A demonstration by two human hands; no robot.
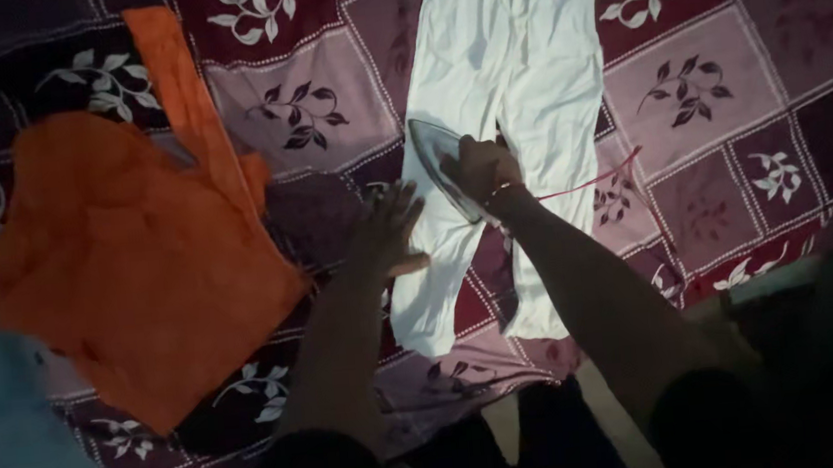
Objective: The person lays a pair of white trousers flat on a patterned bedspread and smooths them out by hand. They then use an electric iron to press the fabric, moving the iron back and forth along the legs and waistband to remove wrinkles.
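White trousers [512, 65] lie flat on a maroon patchwork blanket [695, 89] with leaf prints. My right hand [483, 166] grips the handle of a clothes iron [435, 152], which is tilted on its side over the left trouser leg. A thin red cord [593, 181] runs from my right wrist area toward the right. My left hand [388, 231] rests with its fingers spread and pressed on the blanket, touching the left edge of the left trouser leg.
A crumpled orange garment [127, 249] lies on the blanket at the left, with an orange strip [185, 94] running up from it. A pale blue surface [3, 441] fills the bottom left corner. Dark shapes sit at the bottom right.
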